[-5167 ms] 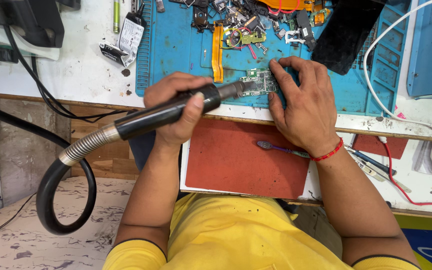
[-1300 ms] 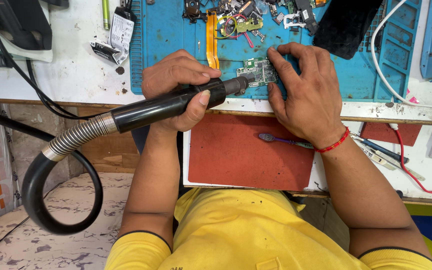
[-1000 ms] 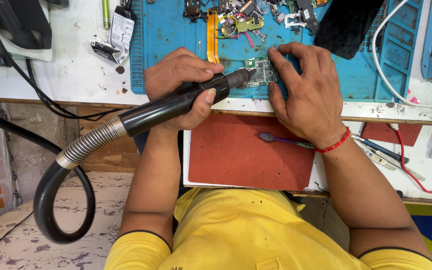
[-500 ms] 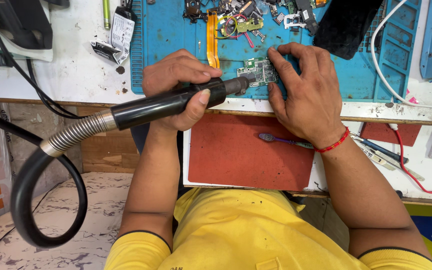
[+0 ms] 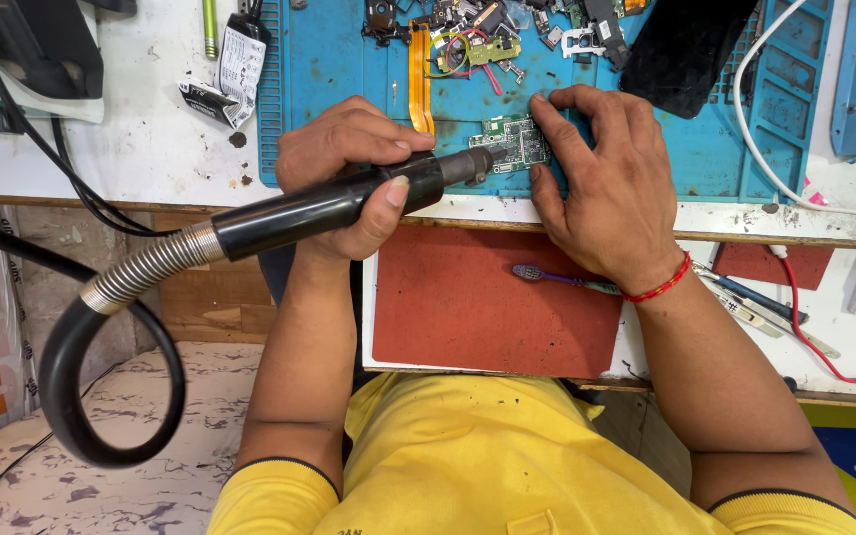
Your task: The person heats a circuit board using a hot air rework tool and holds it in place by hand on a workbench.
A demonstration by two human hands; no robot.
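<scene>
A scuffed white workbench (image 5: 141, 139) carries a blue work mat (image 5: 339, 59), white cable (image 5: 745, 129) and red pad (image 5: 492, 312).
</scene>
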